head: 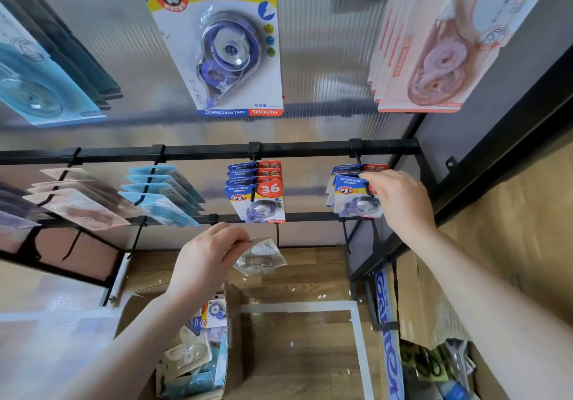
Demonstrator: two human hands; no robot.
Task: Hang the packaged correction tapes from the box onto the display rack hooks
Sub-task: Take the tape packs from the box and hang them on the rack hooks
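Low in the frame, left of centre: cardboard box (173, 347) open on the wood floor (297, 365), more packaged correction tapes (198, 353) lying jumbled inside. To the lower right, flattened cardboard (418, 300) leaning beside a blue-lettered strip.

Just above the box, near centre: left hand (206, 258), fingers curled, thumb and fingertips pinching the top edge of one packaged tape (260, 258), its pale back turned to the camera, hanging clear of the rack.

Right of centre, higher up: right hand (400, 201) at the rightmost hook (369, 189) of the middle rail (217, 151), fingers bent and gripping the top of the front blue-and-red card (353, 198), already threaded on the hook with others behind it.

Left of that, on the same rail: hook of four matching blue-and-red cards (257, 195), then blue packs (161, 195), then pink packs (77, 201) at the left edge.

Along the top of the frame, close and large: one blue-and-yellow card (223, 43) at centre, pink cards (434, 43) upper right, light blue cards (34, 89) upper left, all against a ribbed translucent back panel (325, 58).
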